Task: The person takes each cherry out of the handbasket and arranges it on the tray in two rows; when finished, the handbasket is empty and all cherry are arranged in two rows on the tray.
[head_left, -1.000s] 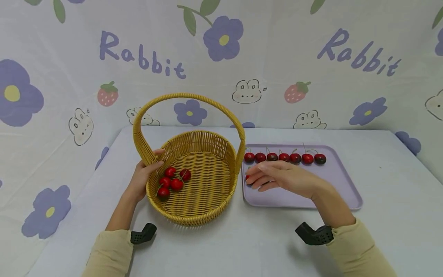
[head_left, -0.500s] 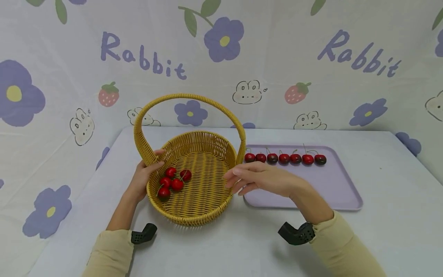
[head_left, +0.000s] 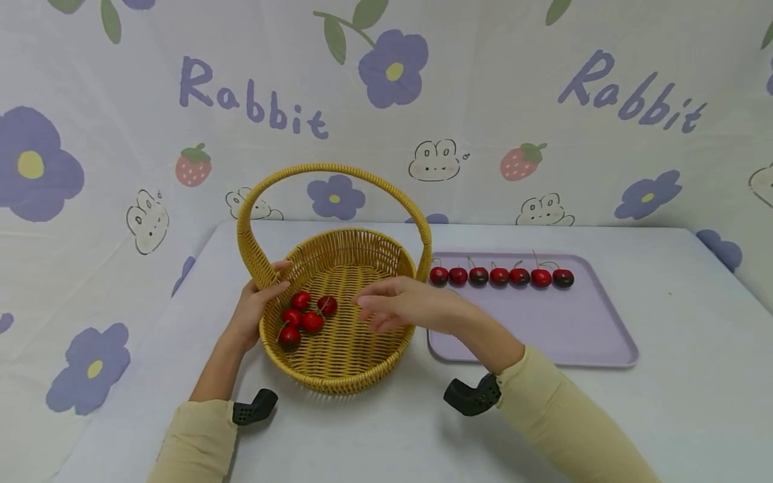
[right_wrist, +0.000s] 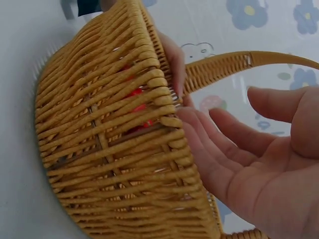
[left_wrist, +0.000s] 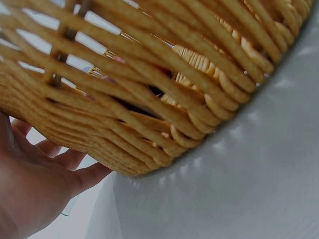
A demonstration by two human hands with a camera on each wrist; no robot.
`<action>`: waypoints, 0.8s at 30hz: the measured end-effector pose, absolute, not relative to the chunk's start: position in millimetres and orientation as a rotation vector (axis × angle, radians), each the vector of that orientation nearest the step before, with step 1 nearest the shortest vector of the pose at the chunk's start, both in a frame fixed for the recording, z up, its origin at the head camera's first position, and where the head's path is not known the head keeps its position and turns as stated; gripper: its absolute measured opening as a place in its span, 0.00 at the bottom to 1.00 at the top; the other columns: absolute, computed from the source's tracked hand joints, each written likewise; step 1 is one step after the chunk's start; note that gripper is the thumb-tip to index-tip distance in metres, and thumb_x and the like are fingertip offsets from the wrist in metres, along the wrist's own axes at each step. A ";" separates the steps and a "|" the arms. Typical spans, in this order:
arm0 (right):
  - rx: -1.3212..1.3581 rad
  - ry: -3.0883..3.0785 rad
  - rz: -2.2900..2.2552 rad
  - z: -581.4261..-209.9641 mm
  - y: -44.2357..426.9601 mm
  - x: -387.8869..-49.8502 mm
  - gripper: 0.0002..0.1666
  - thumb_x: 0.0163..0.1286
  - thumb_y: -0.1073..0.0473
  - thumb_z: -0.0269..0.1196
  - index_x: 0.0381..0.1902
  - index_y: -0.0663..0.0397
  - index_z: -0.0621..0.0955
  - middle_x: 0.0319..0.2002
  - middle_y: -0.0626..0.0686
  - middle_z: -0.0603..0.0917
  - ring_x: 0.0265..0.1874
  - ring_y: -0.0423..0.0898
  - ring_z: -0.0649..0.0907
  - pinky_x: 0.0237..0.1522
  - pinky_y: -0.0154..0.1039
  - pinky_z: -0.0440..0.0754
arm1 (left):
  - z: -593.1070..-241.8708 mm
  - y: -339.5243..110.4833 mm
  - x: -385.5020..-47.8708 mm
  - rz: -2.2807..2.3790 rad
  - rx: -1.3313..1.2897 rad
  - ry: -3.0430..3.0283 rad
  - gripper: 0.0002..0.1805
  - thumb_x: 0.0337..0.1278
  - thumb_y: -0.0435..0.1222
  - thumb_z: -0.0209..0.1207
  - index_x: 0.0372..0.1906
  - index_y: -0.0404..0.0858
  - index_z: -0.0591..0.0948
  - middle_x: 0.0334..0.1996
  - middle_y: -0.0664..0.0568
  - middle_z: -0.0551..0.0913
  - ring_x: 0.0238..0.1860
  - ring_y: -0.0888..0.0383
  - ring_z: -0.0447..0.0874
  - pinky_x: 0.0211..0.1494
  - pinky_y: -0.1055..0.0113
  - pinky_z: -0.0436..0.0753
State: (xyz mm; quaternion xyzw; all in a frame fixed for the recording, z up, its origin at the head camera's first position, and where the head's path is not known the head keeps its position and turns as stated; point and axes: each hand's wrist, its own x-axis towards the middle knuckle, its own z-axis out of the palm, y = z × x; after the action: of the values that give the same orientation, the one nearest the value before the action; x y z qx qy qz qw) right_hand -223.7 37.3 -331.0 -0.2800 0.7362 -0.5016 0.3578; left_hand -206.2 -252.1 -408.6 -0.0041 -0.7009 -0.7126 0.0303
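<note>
A yellow woven basket (head_left: pixel 338 385) with a tall arched handle stands on the table. Several red cherries (head_left: pixel 313 323) lie in its left part. My left hand (head_left: pixel 246 316) grips the basket's left side by the handle's foot, thumb over the rim; the left wrist view shows its fingers (left_wrist: pixel 92 178) against the outer weave. Above the basket's right half is my right hand (head_left: pixel 417 305), fingers loosely bent. In the right wrist view the thumb and index finger (right_wrist: pixel 244 134) are apart, with nothing visible between them. The basket wall hides some fingertips there.
Right of the basket lies a lilac tray (head_left: pixel 543 335), with a row of several stemmed cherries (head_left: pixel 498 276) along its far side. The right forearm crosses the tray's near left corner. A printed cloth (head_left: pixel 459 100) hangs behind the table.
My right hand has moved left from over the tray's left edge, where a cherry showed by its fingers, to above the basket. The left hand keeps its grip on the basket.
</note>
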 end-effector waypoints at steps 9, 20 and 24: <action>-0.598 1.987 -1.284 -336.1 9.0 -234.2 0.24 0.76 0.51 0.50 0.62 0.60 0.73 0.52 0.62 0.78 0.50 0.56 0.80 0.51 0.47 0.77 | -407.8 -251.2 -206.1 -2.193 -0.012 -2.166 0.25 0.67 0.31 0.48 0.67 0.28 0.61 0.67 0.40 0.59 0.67 0.45 0.57 0.69 0.51 0.53; -0.421 1.994 -1.239 -342.7 -15.6 -247.1 0.27 0.77 0.49 0.47 0.65 0.60 0.70 0.58 0.61 0.73 0.51 0.55 0.78 0.49 0.47 0.78 | -408.2 -251.9 -205.8 -2.207 -0.016 -2.153 0.25 0.67 0.31 0.48 0.67 0.29 0.62 0.67 0.40 0.60 0.66 0.44 0.58 0.68 0.50 0.54; -0.417 1.949 -1.246 -343.2 -18.7 -251.5 0.30 0.77 0.46 0.45 0.66 0.60 0.69 0.62 0.61 0.70 0.54 0.57 0.77 0.50 0.49 0.78 | -408.5 -251.9 -206.5 -2.209 -0.018 -2.152 0.25 0.67 0.31 0.48 0.67 0.29 0.62 0.67 0.40 0.60 0.65 0.43 0.58 0.68 0.49 0.53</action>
State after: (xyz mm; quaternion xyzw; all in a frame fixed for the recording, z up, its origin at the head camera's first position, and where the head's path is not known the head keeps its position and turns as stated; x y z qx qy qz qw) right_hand -251.5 -18.7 -343.2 -0.1636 0.7652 -0.4890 0.3854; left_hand -206.5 -251.9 -408.5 -0.0057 -0.6975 -0.7160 0.0286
